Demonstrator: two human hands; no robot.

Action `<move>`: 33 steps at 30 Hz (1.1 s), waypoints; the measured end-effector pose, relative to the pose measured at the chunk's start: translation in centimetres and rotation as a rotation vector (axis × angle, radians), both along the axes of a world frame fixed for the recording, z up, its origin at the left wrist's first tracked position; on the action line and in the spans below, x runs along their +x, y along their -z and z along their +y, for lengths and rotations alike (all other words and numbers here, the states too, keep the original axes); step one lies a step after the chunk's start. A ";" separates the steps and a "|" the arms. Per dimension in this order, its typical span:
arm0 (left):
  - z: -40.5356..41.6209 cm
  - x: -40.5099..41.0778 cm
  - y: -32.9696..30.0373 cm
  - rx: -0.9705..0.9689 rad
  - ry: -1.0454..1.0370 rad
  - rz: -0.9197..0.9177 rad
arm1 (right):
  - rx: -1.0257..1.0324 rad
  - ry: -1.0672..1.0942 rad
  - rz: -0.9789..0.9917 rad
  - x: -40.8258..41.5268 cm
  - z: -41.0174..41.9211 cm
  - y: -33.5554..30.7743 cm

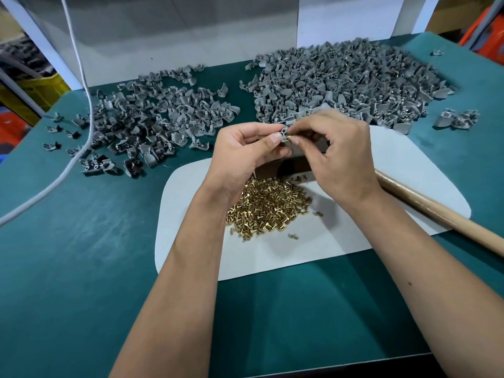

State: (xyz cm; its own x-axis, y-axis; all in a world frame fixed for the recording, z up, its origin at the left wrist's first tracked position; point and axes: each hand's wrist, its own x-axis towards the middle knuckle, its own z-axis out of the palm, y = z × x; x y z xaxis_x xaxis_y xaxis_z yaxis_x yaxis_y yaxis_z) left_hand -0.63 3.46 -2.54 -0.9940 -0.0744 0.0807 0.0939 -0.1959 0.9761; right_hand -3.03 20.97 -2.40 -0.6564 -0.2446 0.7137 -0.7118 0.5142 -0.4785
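My left hand (246, 154) pinches a small grey plastic part (284, 133) between thumb and fingers, above the white mat (341, 241). My right hand (332, 151) meets it from the right and pinches a tiny brass insert (289, 137) against the part. A heap of brass inserts (268, 208) lies on the mat just below both hands. A dark block (289, 166) stands on the mat behind the heap, partly hidden by my hands.
A big pile of grey parts (349, 80) fills the back right of the green table (81, 268); a looser pile (152, 121) lies back left. A wooden handle (441, 214) crosses the mat's right edge. A white cable (81, 85) hangs at left. A white panel stands behind.
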 end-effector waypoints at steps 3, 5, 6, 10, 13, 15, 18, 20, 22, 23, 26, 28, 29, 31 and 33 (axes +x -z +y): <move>0.6 0.0 0.0 -0.059 -0.039 0.037 | 0.024 0.005 -0.013 -0.1 -0.1 0.0; 1.1 -0.1 0.0 -0.151 -0.099 0.102 | 0.016 0.028 -0.043 -0.2 -0.1 0.0; 1.2 -0.2 0.1 -0.207 -0.133 0.137 | 0.011 0.040 -0.057 -0.2 -0.1 0.0; 1.9 -0.3 0.4 -0.339 -0.204 0.220 | 0.008 0.086 -0.114 -0.5 -0.1 0.1; 2.4 -0.3 0.5 -0.313 -0.238 0.218 | 0.004 0.092 -0.139 -0.5 -0.2 0.1; 2.5 -0.4 0.6 -0.268 -0.252 0.207 | 0.000 0.104 -0.136 -0.4 -0.4 0.1; 2.6 -0.4 0.6 -0.224 -0.255 0.187 | 0.002 0.123 -0.123 -0.3 -0.4 0.1; 2.8 -0.4 0.6 -0.226 -0.254 0.173 | 0.002 0.136 -0.118 -0.3 -0.4 0.1; 2.9 -0.5 0.5 -0.241 -0.264 0.157 | -0.006 0.149 -0.121 -0.3 -0.4 0.0; 3.0 -0.5 0.6 -0.248 -0.269 0.150 | -0.011 0.155 -0.124 -0.2 -0.4 0.0; 3.1 -0.5 0.6 -0.276 -0.275 0.134 | -0.011 0.170 -0.139 -0.1 -0.6 0.1; 3.3 -0.5 0.6 -0.301 -0.285 0.140 | -0.011 0.183 -0.147 -0.1 -0.7 0.1; 3.3 -0.5 0.6 -0.315 -0.292 0.147 | -0.016 0.188 -0.152 -0.1 -0.6 0.1; 3.3 -0.4 0.7 -0.340 -0.291 0.163 | -0.024 0.197 -0.158 0.0 -0.7 0.1; 3.3 -0.5 0.9 -0.392 -0.276 0.183 | -0.021 0.206 -0.159 0.0 -0.7 0.0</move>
State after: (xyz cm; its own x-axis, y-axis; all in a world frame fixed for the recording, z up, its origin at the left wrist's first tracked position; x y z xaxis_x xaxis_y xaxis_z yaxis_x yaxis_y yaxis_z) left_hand -1.13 6.80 -3.42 -0.9086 -0.2611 0.3259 0.2668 0.2372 0.9341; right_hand -3.03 20.25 -2.39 -0.7952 -0.0801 0.6010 -0.5079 0.6294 -0.5881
